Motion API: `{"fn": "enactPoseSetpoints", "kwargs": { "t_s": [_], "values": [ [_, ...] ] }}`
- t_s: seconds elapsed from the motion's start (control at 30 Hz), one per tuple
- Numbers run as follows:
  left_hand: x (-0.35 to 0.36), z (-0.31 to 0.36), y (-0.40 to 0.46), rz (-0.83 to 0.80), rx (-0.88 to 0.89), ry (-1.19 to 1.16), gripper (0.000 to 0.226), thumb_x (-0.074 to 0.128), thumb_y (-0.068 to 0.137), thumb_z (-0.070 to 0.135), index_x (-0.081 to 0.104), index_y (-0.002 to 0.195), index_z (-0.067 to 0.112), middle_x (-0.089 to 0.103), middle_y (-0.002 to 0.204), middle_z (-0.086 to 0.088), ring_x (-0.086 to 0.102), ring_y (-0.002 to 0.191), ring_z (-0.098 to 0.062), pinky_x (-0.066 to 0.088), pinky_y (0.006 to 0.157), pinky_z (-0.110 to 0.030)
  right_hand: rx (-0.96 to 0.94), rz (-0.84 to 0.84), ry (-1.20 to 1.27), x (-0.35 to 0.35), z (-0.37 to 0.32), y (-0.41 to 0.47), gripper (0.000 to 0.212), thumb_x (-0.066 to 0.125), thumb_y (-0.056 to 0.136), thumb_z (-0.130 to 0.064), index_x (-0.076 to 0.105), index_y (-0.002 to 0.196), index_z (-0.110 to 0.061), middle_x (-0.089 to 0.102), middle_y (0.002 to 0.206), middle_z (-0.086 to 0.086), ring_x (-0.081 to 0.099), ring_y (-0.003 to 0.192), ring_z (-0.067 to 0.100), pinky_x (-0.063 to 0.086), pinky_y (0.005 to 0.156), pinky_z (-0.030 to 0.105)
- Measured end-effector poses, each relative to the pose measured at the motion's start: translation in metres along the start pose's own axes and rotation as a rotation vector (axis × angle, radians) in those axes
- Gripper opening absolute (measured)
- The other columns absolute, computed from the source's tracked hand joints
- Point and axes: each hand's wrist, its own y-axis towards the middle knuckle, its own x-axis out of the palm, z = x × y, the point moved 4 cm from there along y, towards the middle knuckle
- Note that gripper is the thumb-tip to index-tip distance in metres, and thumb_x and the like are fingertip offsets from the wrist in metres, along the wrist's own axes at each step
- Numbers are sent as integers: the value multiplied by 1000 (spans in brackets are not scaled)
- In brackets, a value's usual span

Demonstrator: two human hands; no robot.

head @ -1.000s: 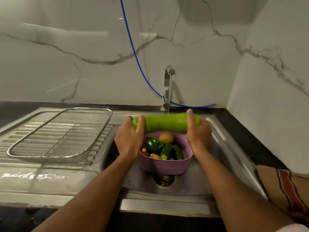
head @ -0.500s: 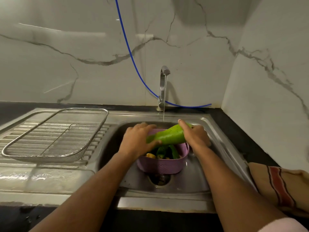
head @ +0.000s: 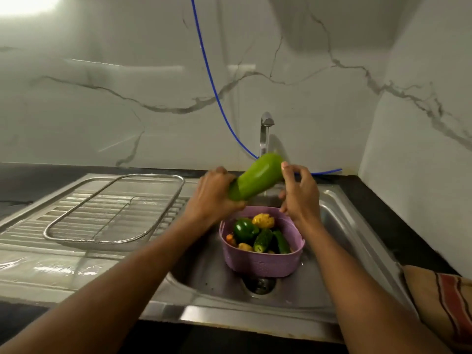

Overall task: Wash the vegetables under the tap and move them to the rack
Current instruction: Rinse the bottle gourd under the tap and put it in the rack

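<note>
No text, label, brand or number can be read anywhere — not on the tap (head: pixel 265 131), the sink (head: pixel 357 241) or the basket (head: pixel 260 264). The cloth (head: pixel 444 300) at the sink's right edge shows stripes only — no lettering.

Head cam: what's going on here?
A person is washing vegetables at a steel sink. The left hand grips the lower end of a long green gourd, held tilted under the tap; the right hand touches its upper end with loosely spread fingers. A purple basket in the sink holds a green pepper, cucumbers and yellow pieces. The wire rack on the drainboard holds no vegetables yet.
</note>
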Motion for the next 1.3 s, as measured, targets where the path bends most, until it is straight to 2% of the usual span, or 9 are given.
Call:
{"fn": "enactPoseSetpoints", "kwargs": {
  "t_s": [0.17,0.27,0.37,0.5,0.6,0.67,0.8,1.13,1.3],
  "values": [
    [-66,-39,1,84,-258,-62,57,87,67,55,78,110,20,72,95,-2,66,87,-21,53,75,-36,93,-106,-122,6,24,-6,42,59,96,-60,60,117,-24,71,74,10,61,44,17,52,47,29],
    [-90,-92,-15,44,-486,-109,57,86,67,61,78,108,22,72,94,4,67,85,-16,54,71,-34,235,-287,-280,8,56,-6,29,71,95,-37,62,114,-17,73,75,12,63,43,18,48,43,26],
    [-102,-143,-41,35,-626,-141,51,85,68,62,80,95,19,75,82,1,71,76,-16,60,69,-38,241,-417,-415,11,74,-4,17,77,90,-20,70,104,-19,74,69,11,68,49,24,50,48,29],
    [-102,-203,-74,18,-817,-100,52,82,71,62,75,85,13,75,80,-6,71,74,-21,60,68,-38,217,-404,-442,12,76,4,9,73,94,-20,71,102,-21,75,69,9,70,53,24,50,51,31],
    [-98,-230,-89,3,-904,-32,55,83,70,63,68,90,14,70,87,-6,63,76,-18,48,57,-31,245,-468,-485,16,87,5,14,75,94,-22,69,106,-21,75,70,11,70,53,25,48,50,29],
    [-95,-236,-93,-22,-915,39,55,81,71,65,64,93,18,65,87,-2,58,77,-15,38,55,-29,275,-505,-495,17,93,5,19,76,93,-19,68,111,-19,75,69,12,69,52,26,47,51,30],
    [-87,-238,-88,-57,-871,125,53,83,71,62,65,97,19,64,93,-1,57,86,-18,37,59,-30,279,-512,-493,15,96,6,21,74,94,-15,67,114,-18,74,70,15,66,49,24,45,47,28],
    [-86,-232,-64,-185,-743,222,46,85,78,42,64,108,14,63,104,-4,58,94,-20,50,70,-31,284,-506,-462,13,95,7,22,75,94,-14,67,113,-19,74,70,16,66,50,25,46,48,29],
    [-92,-226,-59,-235,-684,334,50,83,76,54,65,103,15,65,100,-3,60,94,-21,53,73,-34,290,-512,-460,14,94,3,23,75,93,-15,66,114,-20,75,73,17,66,51,25,46,48,29]
  ]
}}
